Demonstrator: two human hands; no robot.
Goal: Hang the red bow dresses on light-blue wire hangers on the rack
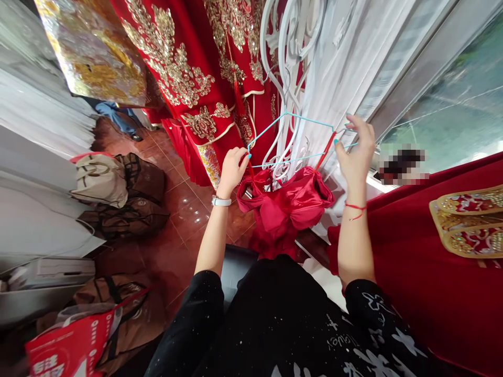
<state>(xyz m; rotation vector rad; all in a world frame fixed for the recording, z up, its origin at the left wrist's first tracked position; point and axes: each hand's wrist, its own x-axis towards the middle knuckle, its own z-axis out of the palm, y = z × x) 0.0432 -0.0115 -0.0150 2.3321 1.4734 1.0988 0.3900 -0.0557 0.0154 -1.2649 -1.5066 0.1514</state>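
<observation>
We are holding a light-blue wire clothes hanger (306, 119) up in front of us at the centre of the frame, with a red satin garment (286, 204) hanging from it and bunching just below. Our left hand (232, 170) is pinching the hanger's left end, its thumb and fingers closing around the wire. Our right hand (356, 149) is reaching the hanger's right end with its fingers spread part-way open; the wire is running by the fingertips, and we cannot tell whether they are gripping it. A white watch (221, 201) is circling our left wrist, and a red string bracelet (356, 209) is tied around our right.

Just behind the hanger, a white scrolled metal rack (285, 89) is standing beside a white sheer curtain (334, 68). A red gown with gold embroidery (168, 68) is hanging at upper centre. At right, a red velvet cloth (396, 272) is carrying 2 gold-edged panels (467, 222). At left, a beige tote bag (98, 180) and brown bags (141, 178) are sitting on a red-brown tile floor (184, 220), and a red plastic bag (66, 345) is showing at lower left.
</observation>
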